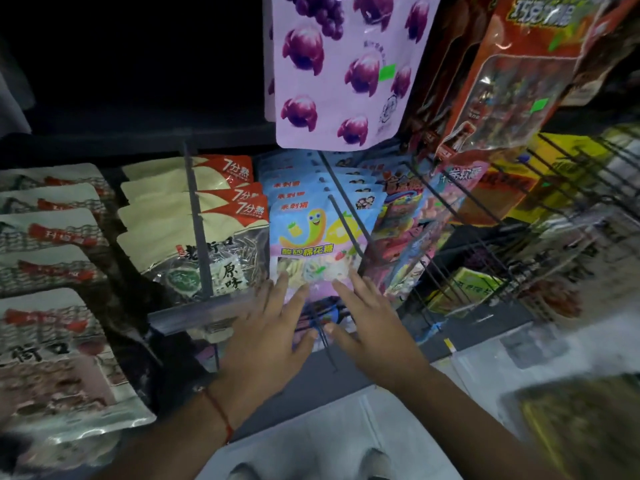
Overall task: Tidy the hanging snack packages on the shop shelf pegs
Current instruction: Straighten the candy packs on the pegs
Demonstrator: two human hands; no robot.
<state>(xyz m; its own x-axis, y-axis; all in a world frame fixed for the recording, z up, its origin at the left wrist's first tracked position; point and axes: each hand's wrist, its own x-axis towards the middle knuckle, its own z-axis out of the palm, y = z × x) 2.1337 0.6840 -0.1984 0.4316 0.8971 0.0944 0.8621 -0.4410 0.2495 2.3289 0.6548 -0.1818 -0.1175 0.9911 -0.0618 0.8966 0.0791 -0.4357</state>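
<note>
Both hands out over a low row of hanging snack bags in a dim shop aisle. Left hand (268, 329), fingers straight and spread, laid flat toward the bottom edge of the front light-blue plastic marshmallow bag with the yellow cartoon worm (310, 244); right hand (369, 318) likewise spread, fingertips (341, 285) at the same bag's clear lower window. No pinching, nothing lifted; real contact or a hover just above the film impossible to tell through the motion blur.

That bag at the head of a file of matching blue bags, threaded on a thin dark wire peg (341, 216) running out toward the camera, its tip bare past the stack. Front face square, those behind stepped evenly: by the look of it, this peg near done, needing at most a push back to close up the file.

To the left, cream-and-red sunflower-seed pouches (207, 216) hanging behind a grey plastic price strip (199, 313), overlapped neatly enough. Further left, pale foil packs with red banners (52, 233), staggered and apparently untouched. To the right, bright pink-and-blue cartoon candy packets (408, 230) leaning at an angle, and beyond them a run of black wire hooks (519, 209) with yellow and green goods, too blurred to judge. Overhead, a lilac pouch printed with purple grapes (341, 71) beside a red-and-clear packet (502, 88), both tilted.

Judged overall: early to middle going, one column in hand, several neighbours left to straighten.
</note>
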